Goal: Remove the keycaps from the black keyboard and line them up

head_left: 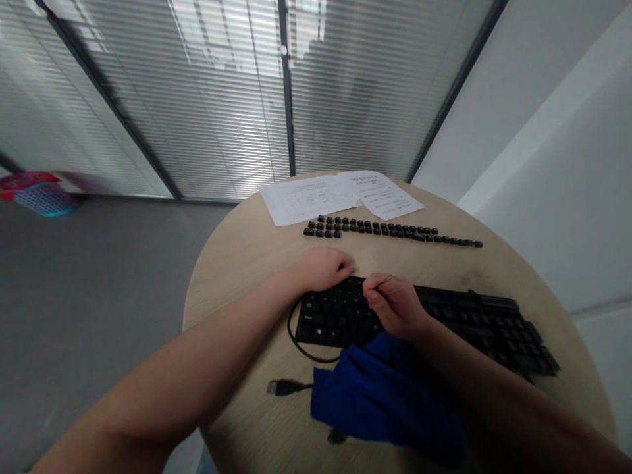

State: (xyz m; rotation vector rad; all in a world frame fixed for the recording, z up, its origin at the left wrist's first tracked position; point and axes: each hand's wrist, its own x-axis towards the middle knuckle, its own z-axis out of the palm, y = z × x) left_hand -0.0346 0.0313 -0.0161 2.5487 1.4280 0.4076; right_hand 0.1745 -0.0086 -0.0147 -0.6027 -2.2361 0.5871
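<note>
A black keyboard (326, 319) lies across the round table, partly covered by my hands and right forearm. At its far left edge, my left hand (323, 268) is closed with curled fingers, gripping the keyboard's rim. Over the keys just to the right is my right hand (395, 304), its fingers pinched together. A thin line shows at those fingertips, too small to name. Beyond the hands, loose black keycaps (368, 226) stand in uneven rows. Nearer to me a blue cloth (370, 395) overlaps the keyboard's front edge and lies under my right forearm.
The keyboard's cable ends in a USB plug (282, 388) left of the cloth. Printed paper sheets (306, 199) lie at the far side of the wooden table (222, 263). Glass panels with blinds stand behind it. A red and blue basket (44, 196) sits on the floor at left.
</note>
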